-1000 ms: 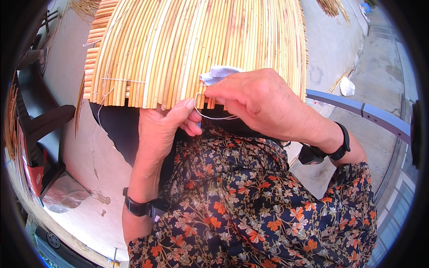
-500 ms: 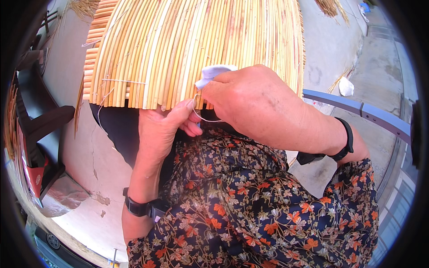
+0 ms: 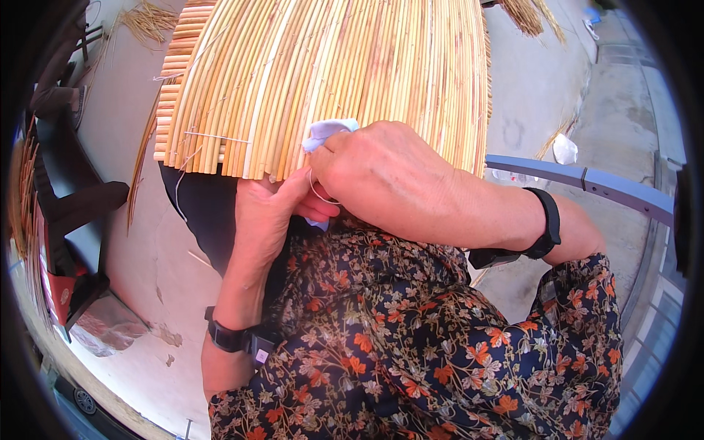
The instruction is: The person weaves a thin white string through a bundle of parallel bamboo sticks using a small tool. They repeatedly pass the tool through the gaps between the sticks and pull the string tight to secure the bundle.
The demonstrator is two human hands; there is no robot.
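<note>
A mat of straight yellow reeds (image 3: pixel 315 81), laid side by side, spreads out in front of me with its cut ends toward my body. At its near edge my left hand (image 3: pixel 268 209) is closed, thumb up and fingers curled under the reed ends. Just right of it, my right hand (image 3: pixel 381 165) is closed over the edge. A crumpled pale cloth (image 3: pixel 328 133) sticks out past its fingertips. Between the hands a white thread (image 3: pixel 314 189) forms a small loop. Whatever else the right fingertips pinch is hidden. A second pale scrap shows below the left fingers.
A stitch of white cord (image 3: pixel 218 136) crosses the reeds at left, and a loose thread hangs off that corner. Dark chairs (image 3: pixel 81 205) stand at left. A grey curved bar (image 3: pixel 579 176) is at right. Straw bundles (image 3: pixel 150 20) lie on the floor beyond.
Both hands stay at the near edge. The right hand and the cloth have shifted a little left, closer to the left hand, and the thread loop looks smaller. The view has moved slightly.
</note>
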